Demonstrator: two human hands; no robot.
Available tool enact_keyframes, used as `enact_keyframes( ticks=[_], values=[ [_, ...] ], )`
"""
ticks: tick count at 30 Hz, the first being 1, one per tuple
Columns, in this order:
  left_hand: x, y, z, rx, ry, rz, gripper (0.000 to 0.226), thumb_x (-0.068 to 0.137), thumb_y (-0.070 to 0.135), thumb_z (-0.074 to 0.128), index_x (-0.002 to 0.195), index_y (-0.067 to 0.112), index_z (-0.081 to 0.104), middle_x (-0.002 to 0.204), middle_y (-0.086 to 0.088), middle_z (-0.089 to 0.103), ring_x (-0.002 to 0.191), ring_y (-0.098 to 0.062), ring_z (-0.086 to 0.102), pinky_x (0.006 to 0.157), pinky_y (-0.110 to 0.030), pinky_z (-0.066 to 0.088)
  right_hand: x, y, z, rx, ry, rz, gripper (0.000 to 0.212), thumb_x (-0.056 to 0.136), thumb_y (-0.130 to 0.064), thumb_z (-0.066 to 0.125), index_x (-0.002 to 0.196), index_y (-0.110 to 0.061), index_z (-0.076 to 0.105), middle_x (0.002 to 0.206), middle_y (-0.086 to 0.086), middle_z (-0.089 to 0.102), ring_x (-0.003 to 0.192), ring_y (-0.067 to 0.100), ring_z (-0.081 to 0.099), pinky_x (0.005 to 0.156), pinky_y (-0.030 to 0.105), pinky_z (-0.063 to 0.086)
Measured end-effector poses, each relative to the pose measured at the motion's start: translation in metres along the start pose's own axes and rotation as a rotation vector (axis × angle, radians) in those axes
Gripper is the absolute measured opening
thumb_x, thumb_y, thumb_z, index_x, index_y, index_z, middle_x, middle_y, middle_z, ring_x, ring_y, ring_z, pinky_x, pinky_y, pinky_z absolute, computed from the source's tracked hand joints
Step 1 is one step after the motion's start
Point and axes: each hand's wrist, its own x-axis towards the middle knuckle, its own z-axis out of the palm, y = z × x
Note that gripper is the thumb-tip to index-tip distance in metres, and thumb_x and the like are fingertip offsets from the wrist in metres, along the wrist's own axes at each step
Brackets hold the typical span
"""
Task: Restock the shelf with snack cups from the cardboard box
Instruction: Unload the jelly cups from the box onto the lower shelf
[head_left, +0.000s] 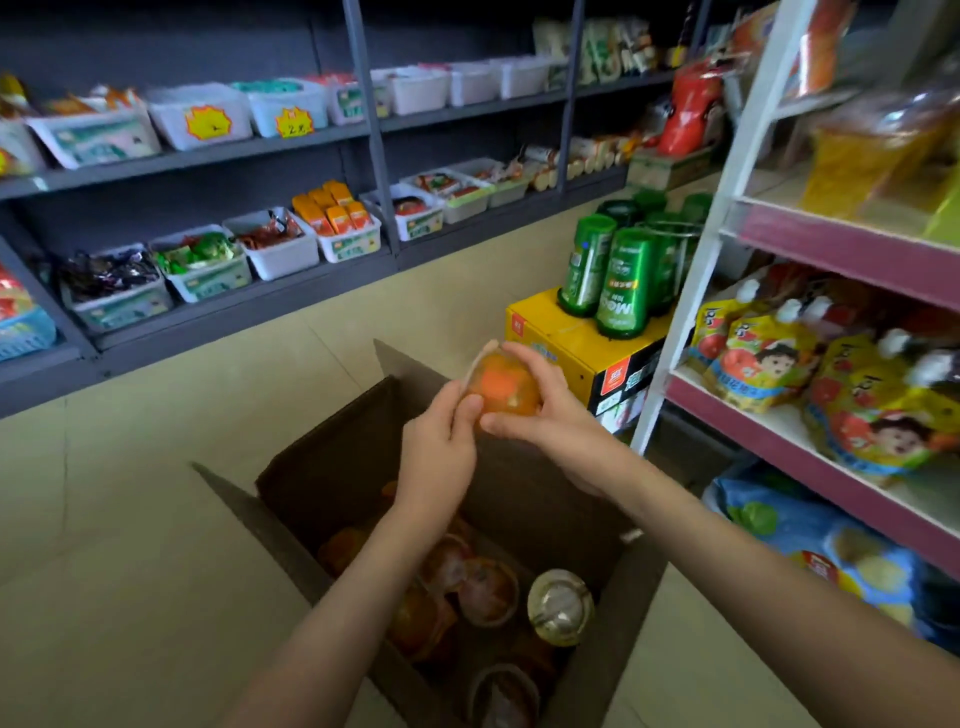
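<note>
Head view takes in two runs of shelving: a grey shelf (244, 306) of snack trays along the far wall, and a white rack (691, 291) close on the right, its pouches facing outward for shoppers. Between them on the floor sits the cardboard box (337, 457). Its flaps are splayed open so the contents can be reached from above, and it stands near the rack, probably to keep each carry short. More cups (488, 590) lie in its bottom, so the restocking looks far from finished. Above the box the left hand (439, 452) and right hand (550, 415) meet around one orange snack cup (506, 387). The left thumb and curled fingers clasp its near side; the right fingers wrap over the top with the thumb beneath. Two hands likely steady it for turning before shelving.
</note>
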Motion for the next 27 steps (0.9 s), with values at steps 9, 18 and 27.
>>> enact_keyframes(
  ticks=[9,18,27],
  values=[
    [0.023,0.139,0.032,0.134,0.044,0.662,0.034,0.087,0.017,0.04,0.102,0.011,0.07,0.093,-0.001,0.071,0.089,-0.009,0.056,0.076,-0.011,0.04,-0.058,-0.104,-0.127,-0.815,0.156,-0.409,0.083,0.054,-0.044,0.087,0.121,-0.017,0.046,0.13,-0.002,0.038,0.121,0.014,0.032,0.098,0.019,0.024],
    [0.039,0.289,0.146,-0.057,0.118,1.154,0.029,0.081,0.002,0.049,0.095,0.011,0.072,0.093,0.001,0.071,0.092,-0.009,0.061,0.082,-0.02,0.047,-0.146,-0.154,-0.28,-1.191,0.594,-0.623,0.067,0.068,-0.042,0.063,0.124,-0.01,0.047,0.112,0.004,0.058,0.104,0.013,0.047,0.091,0.006,0.028],
    [0.015,0.375,0.271,-0.106,0.042,1.342,0.024,0.082,0.011,0.05,0.088,0.012,0.073,0.085,0.003,0.072,0.083,-0.012,0.066,0.069,-0.024,0.052,-0.219,-0.142,-0.39,-1.028,0.778,-0.203,0.059,0.064,-0.039,0.083,0.103,-0.036,0.039,0.103,-0.032,0.044,0.1,-0.009,0.039,0.076,0.007,0.039]
  ],
)
